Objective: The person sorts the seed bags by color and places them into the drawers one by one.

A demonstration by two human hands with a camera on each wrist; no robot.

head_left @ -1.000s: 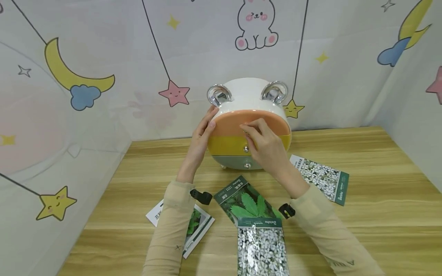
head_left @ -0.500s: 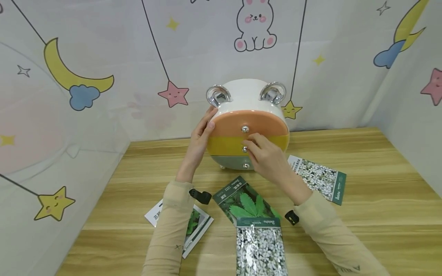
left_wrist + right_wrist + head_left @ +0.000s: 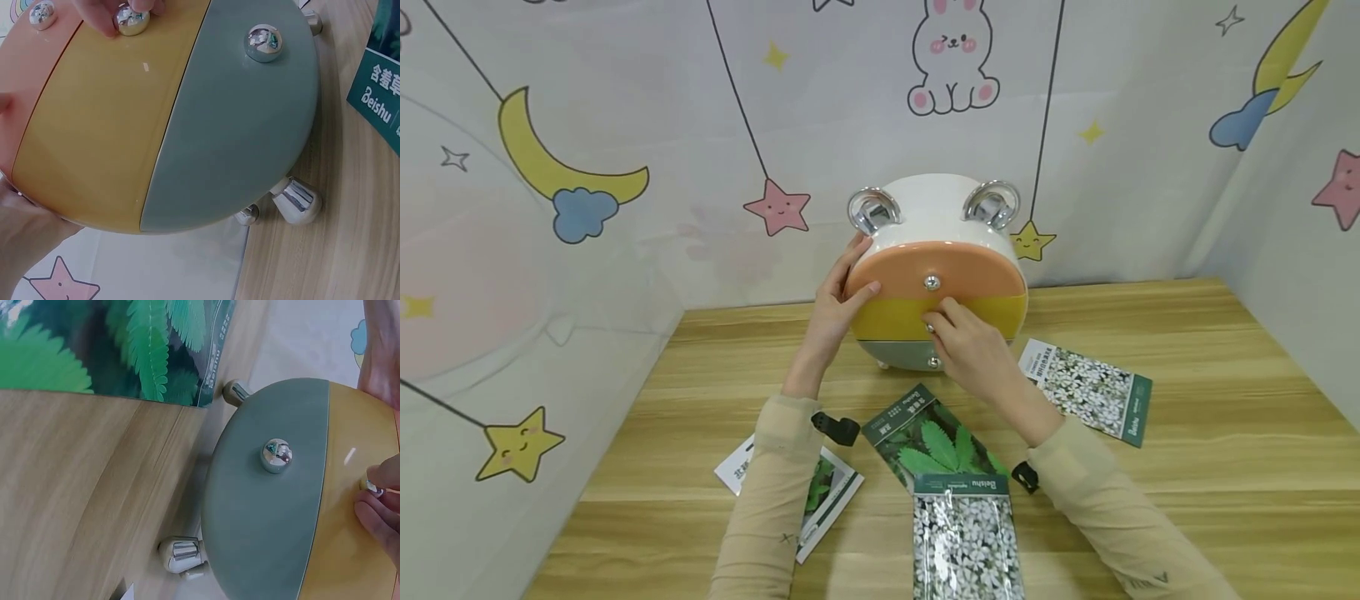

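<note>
A small drawer box (image 3: 936, 200) with a white body and silver ears stands at the back of the table. Its rounded front has an orange drawer (image 3: 891, 271), a yellow drawer (image 3: 887, 318) and a grey-green drawer (image 3: 231, 131), each with a round silver knob. My left hand (image 3: 835, 312) grips the box's left side, thumb laid over the front and the other fingers partly hidden behind the edge. With thumb and fingers, my right hand (image 3: 977, 354) pinches the yellow drawer's knob (image 3: 132, 22). All three drawers look flush with the front.
On the wooden table (image 3: 1210, 492) lie several plant-picture packets: a green-leaf packet (image 3: 928, 437), a white-flower packet (image 3: 966, 542) overlapping it, another white-flower packet (image 3: 1093, 387) at right, and one packet (image 3: 838, 500) partly under the left forearm. A patterned cloth (image 3: 850, 108) hangs behind.
My right hand has come down from the orange drawer's knob to the yellow drawer's knob. The left thumb has shifted further onto the front of the box.
</note>
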